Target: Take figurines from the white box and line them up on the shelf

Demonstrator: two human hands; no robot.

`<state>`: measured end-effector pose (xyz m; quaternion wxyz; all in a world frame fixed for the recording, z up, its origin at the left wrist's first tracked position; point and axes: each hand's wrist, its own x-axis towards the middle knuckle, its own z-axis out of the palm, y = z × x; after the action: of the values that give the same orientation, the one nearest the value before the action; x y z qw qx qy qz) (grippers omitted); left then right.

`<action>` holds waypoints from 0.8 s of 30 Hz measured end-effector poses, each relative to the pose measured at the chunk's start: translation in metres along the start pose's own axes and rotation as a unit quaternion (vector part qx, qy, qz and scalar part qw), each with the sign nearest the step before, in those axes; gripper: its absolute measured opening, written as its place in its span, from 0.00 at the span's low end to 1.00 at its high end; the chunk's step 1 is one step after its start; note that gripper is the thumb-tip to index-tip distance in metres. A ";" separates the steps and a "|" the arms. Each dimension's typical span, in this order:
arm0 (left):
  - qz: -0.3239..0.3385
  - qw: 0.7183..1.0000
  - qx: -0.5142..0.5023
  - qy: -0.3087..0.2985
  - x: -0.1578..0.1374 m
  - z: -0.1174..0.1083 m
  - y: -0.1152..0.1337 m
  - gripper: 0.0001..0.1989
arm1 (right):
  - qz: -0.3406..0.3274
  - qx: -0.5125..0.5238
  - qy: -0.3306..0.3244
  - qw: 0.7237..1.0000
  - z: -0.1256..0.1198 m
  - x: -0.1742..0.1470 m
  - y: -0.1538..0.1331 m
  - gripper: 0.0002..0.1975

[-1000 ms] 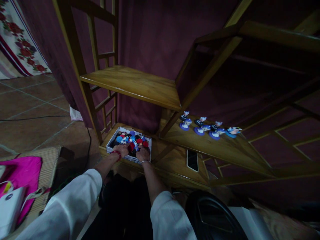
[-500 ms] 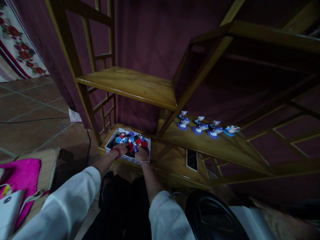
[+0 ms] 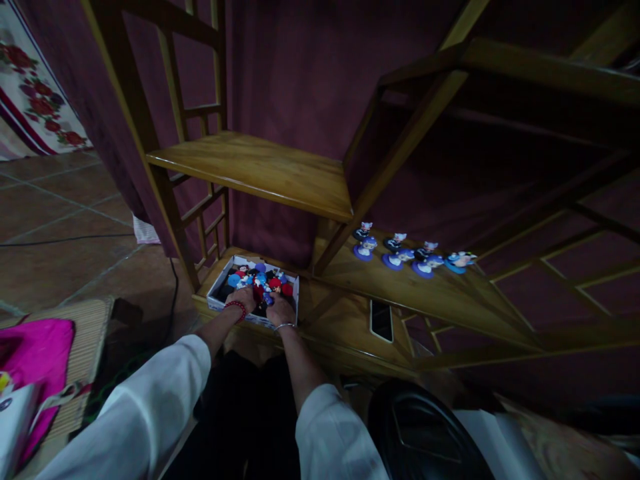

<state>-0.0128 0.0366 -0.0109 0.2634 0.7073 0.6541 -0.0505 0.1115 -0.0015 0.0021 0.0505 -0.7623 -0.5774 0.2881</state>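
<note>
A shallow white box [image 3: 213, 301] full of small red, blue and black figurines [image 3: 261, 277] sits on the lower wooden shelf. Both of my hands reach into its near side. My left hand [image 3: 242, 298], with a red bead bracelet at the wrist, has its fingers curled down among the figurines; what they hold is hidden. Close beside it, my right hand [image 3: 281, 311], wearing a thin bangle, has its fingers closed at a small purple-blue figurine [image 3: 269, 299]. Several purple-based figurines [image 3: 399, 259] and dark-based figurines [image 3: 397, 241] stand in two rows on the shelf to the right.
A phone [image 3: 381, 321] lies on the lower shelf [image 3: 340, 313] right of the box. Above the box juts a wooden shelf board [image 3: 255, 170], with a slanted post beside it. A black stool [image 3: 425, 433] is at my right, and a mat with a pink cloth [image 3: 45, 347] at my left.
The view has shifted slightly. Both hands stay inside the box with only small finger movements, and the figurines on the shelf stand as before.
</note>
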 end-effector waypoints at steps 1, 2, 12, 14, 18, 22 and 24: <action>0.003 1.000 -0.003 0.000 0.000 0.000 -0.001 0.20 | -0.001 -0.001 -0.002 1.000 0.000 0.000 0.000 0.22; 0.008 1.000 -0.008 0.003 0.001 0.000 -0.001 0.20 | 0.000 -0.001 -0.003 1.000 0.001 0.001 0.001 0.22; 0.027 0.998 -0.023 0.056 -0.007 -0.001 0.000 0.26 | -0.005 0.005 0.008 1.000 0.002 0.000 0.003 0.20; 0.029 0.998 -0.016 0.057 -0.008 -0.001 0.000 0.26 | -0.004 0.002 0.008 1.000 0.001 0.000 0.002 0.20; 0.041 0.998 -0.004 0.055 -0.012 -0.002 0.001 0.21 | -0.010 -0.007 0.006 1.000 0.000 0.000 0.000 0.20; 0.046 0.997 -0.004 0.055 -0.015 -0.002 0.001 0.19 | -0.015 -0.012 0.004 1.000 0.001 0.001 0.000 0.22; 0.051 0.997 -0.001 0.052 -0.016 -0.002 0.001 0.19 | -0.013 -0.018 0.005 1.000 0.002 0.001 0.000 0.23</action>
<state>-0.0148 0.0232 -0.0020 0.2322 0.7410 0.6301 0.0008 0.1111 -0.0009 0.0003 0.0432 -0.7569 -0.5920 0.2734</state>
